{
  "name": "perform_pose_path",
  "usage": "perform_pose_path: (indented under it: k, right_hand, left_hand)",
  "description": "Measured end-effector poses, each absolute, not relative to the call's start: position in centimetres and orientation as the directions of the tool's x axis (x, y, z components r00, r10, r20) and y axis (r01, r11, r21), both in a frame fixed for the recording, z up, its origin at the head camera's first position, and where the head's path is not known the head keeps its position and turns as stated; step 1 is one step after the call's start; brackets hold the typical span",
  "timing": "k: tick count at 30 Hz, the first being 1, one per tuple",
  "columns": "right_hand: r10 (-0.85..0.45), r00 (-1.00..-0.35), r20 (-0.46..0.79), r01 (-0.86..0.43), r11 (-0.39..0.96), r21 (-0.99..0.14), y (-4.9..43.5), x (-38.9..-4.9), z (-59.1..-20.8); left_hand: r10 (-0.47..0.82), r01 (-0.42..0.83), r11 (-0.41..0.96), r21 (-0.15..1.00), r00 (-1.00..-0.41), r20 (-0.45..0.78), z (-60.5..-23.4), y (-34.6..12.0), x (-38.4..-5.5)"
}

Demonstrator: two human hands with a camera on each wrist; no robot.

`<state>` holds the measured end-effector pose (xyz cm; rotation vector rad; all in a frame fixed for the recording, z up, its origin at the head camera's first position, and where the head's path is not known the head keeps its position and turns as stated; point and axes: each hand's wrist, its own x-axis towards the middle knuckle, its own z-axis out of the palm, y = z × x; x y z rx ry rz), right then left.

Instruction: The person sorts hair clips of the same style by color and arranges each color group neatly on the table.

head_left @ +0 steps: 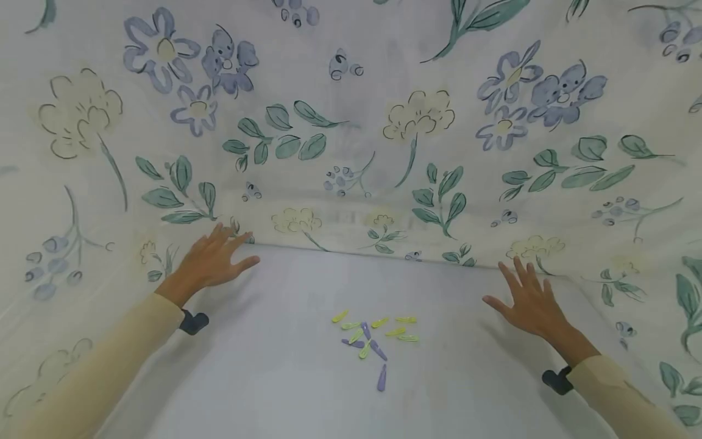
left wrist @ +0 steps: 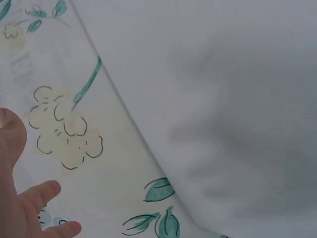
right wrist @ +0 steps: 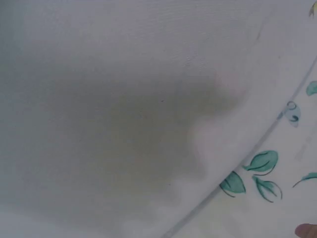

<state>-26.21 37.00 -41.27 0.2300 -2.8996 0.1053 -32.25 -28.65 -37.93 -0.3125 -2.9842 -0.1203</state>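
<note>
A loose group of small snap hair clips lies in the middle of the white table (head_left: 263, 378). Some are yellow, like the yellow hair clip (head_left: 379, 322); others are pale green, like the green hair clip (head_left: 408, 338). Several are purple, and one purple hair clip (head_left: 381, 378) lies apart, closest to the front. To the left of the group, my left hand (head_left: 211, 259) hovers with fingers spread and holds nothing. My right hand (head_left: 532, 302) is raised over the table's right side, its fingers spread and empty. Only one fingertip (right wrist: 307, 231) shows in the right wrist view.
A white cloth (head_left: 362, 158) printed with blue flowers and green leaves hangs behind the table and along both sides. The table's back edge meets it just beyond the hands. Dark bands with small devices are on both wrists, over beige sleeves (head_left: 109, 360).
</note>
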Motion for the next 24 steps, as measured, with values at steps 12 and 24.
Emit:
perform_pose_path:
  k: [12,24]
  right_hand:
    - [-0.210,-0.951,0.225,-0.226,0.973,-0.047,34.0,-26.8,-40.5]
    - [-0.266,-0.922,0.280,-0.304,0.948,-0.098,30.6,-26.0,-40.3]
  left_hand:
    - [0.284,0.290,0.956,0.053,-0.955,0.088,-37.0,-25.2,-31.7]
    - [0.354,0.355,0.916,0.187,-0.934,0.039,-37.8,-22.1,-31.6]
